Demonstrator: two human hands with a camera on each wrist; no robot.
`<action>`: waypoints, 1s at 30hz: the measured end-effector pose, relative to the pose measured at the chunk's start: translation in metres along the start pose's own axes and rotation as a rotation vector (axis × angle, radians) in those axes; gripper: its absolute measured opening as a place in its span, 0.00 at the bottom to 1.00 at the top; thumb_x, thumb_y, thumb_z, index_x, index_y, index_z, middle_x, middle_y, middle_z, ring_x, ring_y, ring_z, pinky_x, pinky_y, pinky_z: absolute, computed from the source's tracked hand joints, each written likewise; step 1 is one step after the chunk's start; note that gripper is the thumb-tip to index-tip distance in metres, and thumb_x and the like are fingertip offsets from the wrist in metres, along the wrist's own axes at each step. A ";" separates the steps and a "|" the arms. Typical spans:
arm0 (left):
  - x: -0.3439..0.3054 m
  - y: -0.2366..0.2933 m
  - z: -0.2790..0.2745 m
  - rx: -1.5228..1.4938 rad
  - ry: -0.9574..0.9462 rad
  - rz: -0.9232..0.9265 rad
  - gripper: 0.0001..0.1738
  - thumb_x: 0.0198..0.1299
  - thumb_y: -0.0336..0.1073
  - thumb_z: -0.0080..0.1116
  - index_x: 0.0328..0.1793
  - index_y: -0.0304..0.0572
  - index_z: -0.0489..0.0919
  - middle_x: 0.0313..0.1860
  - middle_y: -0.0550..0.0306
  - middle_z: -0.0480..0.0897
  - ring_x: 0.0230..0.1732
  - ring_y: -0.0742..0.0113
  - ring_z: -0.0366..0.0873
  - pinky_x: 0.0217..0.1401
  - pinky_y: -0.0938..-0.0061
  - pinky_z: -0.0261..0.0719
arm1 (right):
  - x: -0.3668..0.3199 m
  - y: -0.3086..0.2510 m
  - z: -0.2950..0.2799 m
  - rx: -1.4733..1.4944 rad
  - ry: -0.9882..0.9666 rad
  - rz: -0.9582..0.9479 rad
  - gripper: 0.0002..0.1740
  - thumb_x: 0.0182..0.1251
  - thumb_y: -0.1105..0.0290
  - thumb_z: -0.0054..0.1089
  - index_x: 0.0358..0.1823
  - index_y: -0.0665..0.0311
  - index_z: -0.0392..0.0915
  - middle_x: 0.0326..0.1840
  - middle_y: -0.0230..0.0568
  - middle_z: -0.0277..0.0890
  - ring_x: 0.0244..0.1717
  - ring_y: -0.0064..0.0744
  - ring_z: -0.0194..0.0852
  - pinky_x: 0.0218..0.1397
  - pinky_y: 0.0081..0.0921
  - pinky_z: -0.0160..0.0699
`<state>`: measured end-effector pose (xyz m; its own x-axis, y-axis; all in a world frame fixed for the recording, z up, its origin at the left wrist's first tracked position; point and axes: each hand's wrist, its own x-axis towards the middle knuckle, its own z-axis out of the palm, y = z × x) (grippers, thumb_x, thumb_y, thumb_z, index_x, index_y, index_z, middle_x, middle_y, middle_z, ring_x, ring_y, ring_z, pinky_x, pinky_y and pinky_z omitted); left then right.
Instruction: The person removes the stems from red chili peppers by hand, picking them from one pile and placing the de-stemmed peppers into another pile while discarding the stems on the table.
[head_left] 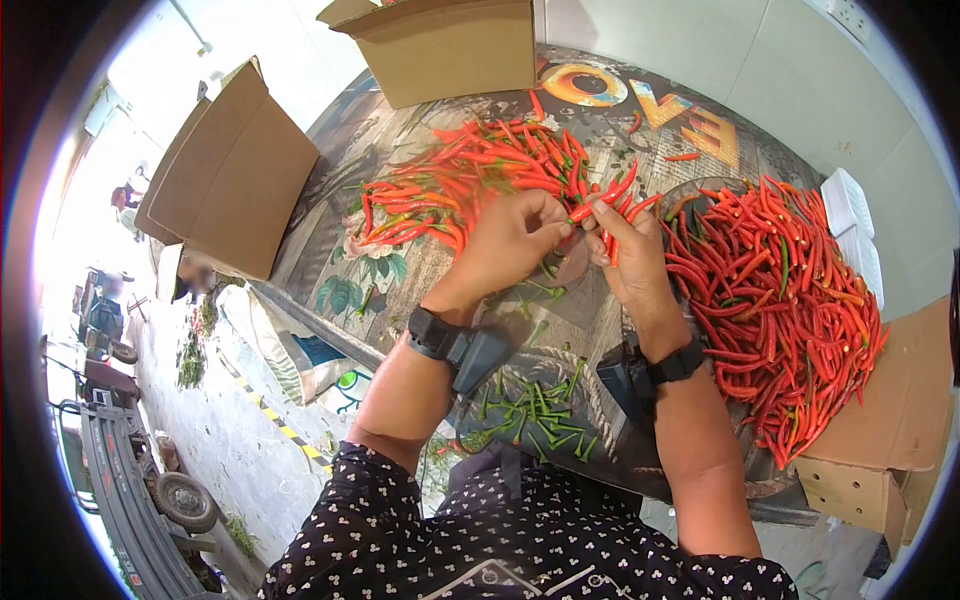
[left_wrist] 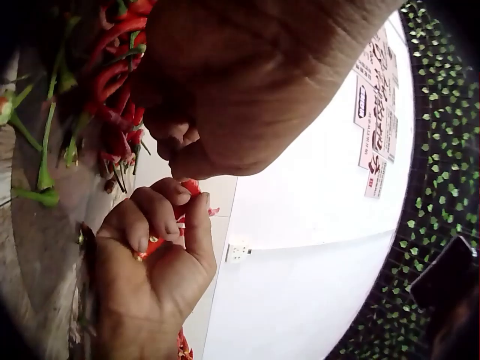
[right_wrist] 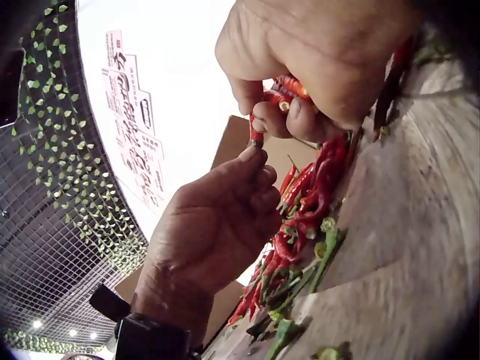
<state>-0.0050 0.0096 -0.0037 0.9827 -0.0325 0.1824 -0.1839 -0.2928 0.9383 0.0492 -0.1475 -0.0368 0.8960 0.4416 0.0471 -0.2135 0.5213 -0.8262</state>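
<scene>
Red chili peppers [head_left: 612, 196] stick out of my right hand [head_left: 638, 262], whose fingers and thumb grip several of them. Cut-looking pale ends of the held peppers [right_wrist: 283, 106] show between the fingers in the right wrist view. My left hand [head_left: 508, 240] meets it from the left, thumb and forefinger pinching the end of one red chili [right_wrist: 256, 133]. Beyond the left hand spreads a pile of chilies with green stems [head_left: 520, 155]. A larger heap of red chilies [head_left: 765, 300] lies right of my right hand. Loose green stems [head_left: 540, 415] lie below my wrists.
Two cardboard boxes stand at the table's far side, one at the back [head_left: 450, 60] and one at the left [head_left: 235, 170]. At the right are white foam trays [head_left: 855, 235] and another cardboard box [head_left: 880, 400]. A rope [head_left: 600, 400] lies near the front edge.
</scene>
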 end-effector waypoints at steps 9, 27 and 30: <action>-0.002 0.000 -0.005 -0.112 -0.171 0.077 0.05 0.58 0.31 0.56 0.32 0.37 0.77 0.28 0.68 0.76 0.30 0.84 0.69 0.33 0.85 0.68 | -0.002 -0.002 0.003 0.160 -0.007 0.084 0.09 0.66 0.66 0.51 0.39 0.64 0.73 0.26 0.33 0.71 0.16 0.18 0.61 0.17 0.13 0.57; -0.002 -0.016 -0.002 0.510 -0.066 0.328 0.13 0.51 0.32 0.60 0.44 0.38 0.78 0.39 0.53 0.77 0.44 0.57 0.74 0.51 0.68 0.70 | 0.005 -0.009 -0.001 -0.220 0.225 0.078 0.17 0.67 0.68 0.45 0.49 0.76 0.69 0.26 0.42 0.75 0.23 0.22 0.74 0.14 0.13 0.58; 0.001 -0.018 -0.003 0.541 -0.068 0.297 0.13 0.50 0.31 0.60 0.44 0.37 0.78 0.39 0.51 0.77 0.43 0.59 0.74 0.48 0.70 0.71 | 0.005 -0.005 -0.005 -0.211 0.107 0.116 0.18 0.67 0.68 0.44 0.51 0.76 0.67 0.31 0.47 0.77 0.23 0.22 0.74 0.13 0.12 0.58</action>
<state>-0.0011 0.0181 -0.0197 0.8941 -0.2425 0.3766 -0.4292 -0.7042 0.5655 0.0565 -0.1518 -0.0352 0.9088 0.4038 -0.1050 -0.2410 0.3027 -0.9221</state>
